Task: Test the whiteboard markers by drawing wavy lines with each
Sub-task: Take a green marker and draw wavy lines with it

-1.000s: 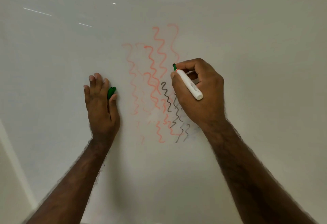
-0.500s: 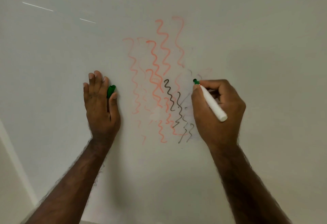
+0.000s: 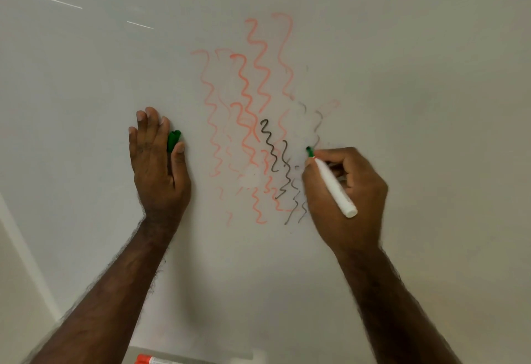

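Note:
My right hand grips a white marker whose green tip touches the whiteboard, at the lower end of a faint grey wavy line. Left of it stand several red wavy lines and darker black wavy lines. My left hand lies flat against the board with straight fingers, and pinches the green marker cap between thumb and forefinger.
A red-capped marker lies at the bottom edge below the board. The board's left edge runs diagonally at lower left. Ceiling light reflections show at the top.
My right hand moved right and down with the marker, trailing a faint wavy line. The left hand has stayed in place with the cap.

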The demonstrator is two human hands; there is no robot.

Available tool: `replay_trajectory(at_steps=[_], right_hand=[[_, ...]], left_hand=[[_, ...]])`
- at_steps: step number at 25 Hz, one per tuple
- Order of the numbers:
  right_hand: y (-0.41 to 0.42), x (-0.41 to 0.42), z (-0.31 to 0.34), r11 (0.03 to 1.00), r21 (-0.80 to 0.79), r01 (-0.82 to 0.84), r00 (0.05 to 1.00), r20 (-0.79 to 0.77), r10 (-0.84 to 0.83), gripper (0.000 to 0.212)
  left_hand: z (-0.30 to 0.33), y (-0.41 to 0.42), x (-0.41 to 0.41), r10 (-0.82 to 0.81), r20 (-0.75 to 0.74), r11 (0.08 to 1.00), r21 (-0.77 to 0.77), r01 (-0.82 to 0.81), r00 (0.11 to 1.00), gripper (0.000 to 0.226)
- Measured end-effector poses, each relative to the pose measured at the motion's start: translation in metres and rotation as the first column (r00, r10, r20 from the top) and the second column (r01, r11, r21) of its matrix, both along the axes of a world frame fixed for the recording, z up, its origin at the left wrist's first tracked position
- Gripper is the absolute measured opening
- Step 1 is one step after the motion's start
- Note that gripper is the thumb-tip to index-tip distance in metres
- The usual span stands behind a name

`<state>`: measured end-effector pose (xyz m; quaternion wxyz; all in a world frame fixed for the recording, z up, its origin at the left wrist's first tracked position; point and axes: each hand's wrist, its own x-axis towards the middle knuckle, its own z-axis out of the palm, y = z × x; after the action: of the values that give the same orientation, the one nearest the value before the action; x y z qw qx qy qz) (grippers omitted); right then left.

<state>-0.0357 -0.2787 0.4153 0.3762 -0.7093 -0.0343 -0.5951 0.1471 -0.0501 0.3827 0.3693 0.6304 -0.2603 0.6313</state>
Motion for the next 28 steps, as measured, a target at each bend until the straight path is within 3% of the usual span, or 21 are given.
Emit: replay_trajectory(at_steps=[3, 6, 8, 11, 13, 18, 20, 23, 25, 28], right_hand=[[-0.012, -0.001, 0.007, 0.988, 0.043, 0.145, 0.977, 0.150, -0.150, 0.008], [-0.008, 0.001, 0.000, 0.996, -0.071, -0.062, 0.998, -0.013, 0.061, 0.012], [-0.009, -0.001, 0.004, 0.986, -0.130, -0.104, 0.994, -0.042, 0.099, 0.012], [-0.023, -0.001, 0.029, 0.998, -0.014, 0.060, 0.986, 0.158, -0.057, 0.008], [-0.023, 0.001, 0.035, 0.997, -0.021, 0.079, 0.975, 0.210, -0.073, 0.009], [0.004, 0.010, -0.002, 0.970, -0.180, -0.163, 0.985, -0.088, 0.149, 0.012], [-0.004, 0.007, 0.005, 0.985, -0.149, -0.091, 0.996, 0.005, 0.093, 0.008], [-0.024, 0.000, 0.029, 0.992, -0.016, 0.122, 0.969, 0.217, -0.116, 0.005], [-0.023, -0.001, 0.023, 0.989, 0.010, 0.149, 0.967, 0.209, -0.148, 0.004], [-0.006, -0.001, -0.018, 0.995, -0.091, 0.040, 0.998, 0.056, -0.035, 0.002]], left_hand=[[-0.001, 0.000, 0.000, 0.004, -0.001, 1.000, -0.003, -0.004, 1.000, 0.041], [-0.001, -0.001, -0.001, 0.006, 0.004, 1.000, -0.010, -0.006, 1.000, 0.040], [-0.001, -0.001, -0.001, 0.013, 0.008, 1.000, -0.007, -0.013, 1.000, 0.040], [-0.002, -0.001, -0.001, 0.011, 0.000, 1.000, -0.008, -0.011, 1.000, 0.040], [-0.003, -0.001, -0.001, 0.010, -0.003, 1.000, -0.013, -0.010, 1.000, 0.040], [-0.004, -0.002, -0.002, 0.026, -0.012, 0.999, -0.022, -0.026, 1.000, 0.041], [-0.005, -0.002, -0.002, 0.028, -0.015, 0.999, -0.016, -0.029, 0.999, 0.041], [-0.006, -0.001, -0.002, 0.031, -0.023, 1.000, -0.005, -0.031, 0.999, 0.041], [-0.006, -0.001, -0.002, 0.036, -0.026, 0.999, -0.009, -0.037, 0.999, 0.041], [-0.007, -0.001, -0.003, 0.031, -0.038, 0.999, -0.026, -0.032, 0.999, 0.040]])
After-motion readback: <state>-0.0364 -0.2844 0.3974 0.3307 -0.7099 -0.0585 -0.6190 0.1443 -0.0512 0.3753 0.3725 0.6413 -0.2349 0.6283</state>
